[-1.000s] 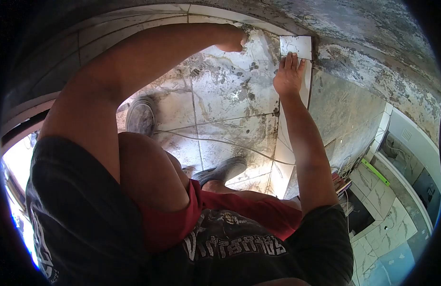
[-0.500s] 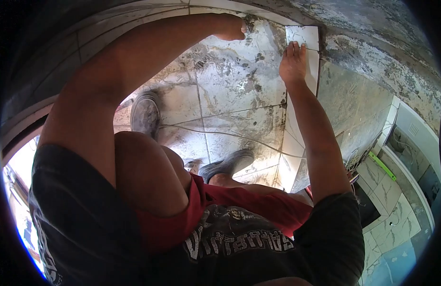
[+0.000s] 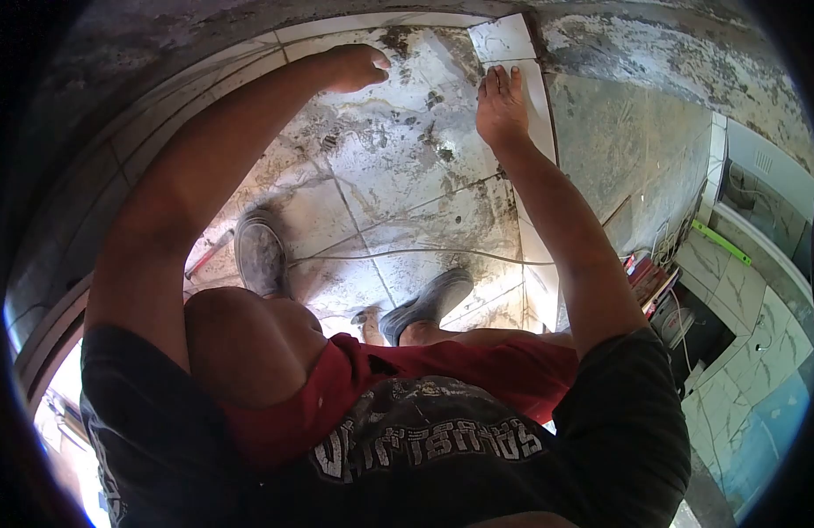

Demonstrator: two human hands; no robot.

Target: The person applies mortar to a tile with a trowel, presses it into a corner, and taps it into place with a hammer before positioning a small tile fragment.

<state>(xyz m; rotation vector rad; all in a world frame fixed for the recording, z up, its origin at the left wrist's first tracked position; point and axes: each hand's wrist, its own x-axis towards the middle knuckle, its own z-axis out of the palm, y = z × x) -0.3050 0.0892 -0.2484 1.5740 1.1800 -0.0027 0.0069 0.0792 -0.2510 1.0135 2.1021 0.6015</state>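
- We see a tiled floor (image 3: pixel 407 176) of large marbled tiles, smeared with grey dirt, filling the middle of the view.
- A rough grey wall (image 3: pixel 635 158) rises just beside the floor on the right side.
- A narrow strip of white tile (image 3: pixel 534 97) runs along the foot of that wall, with a short piece (image 3: pixel 502 40) at its far end.
- Two grey shoes (image 3: pixel 259 251) stand on the floor, well apart from the hands.
- A thin cable (image 3: pixel 442 252) lies across the floor between the shoes.
- The right hand (image 3: pixel 501 110) lies flat and open, fingers stretched, pressing on the white strip just below the short piece.
- The left hand (image 3: pixel 354 66) rests on the floor tile near the far edge, fingers curled under; we cannot tell whether it holds anything.
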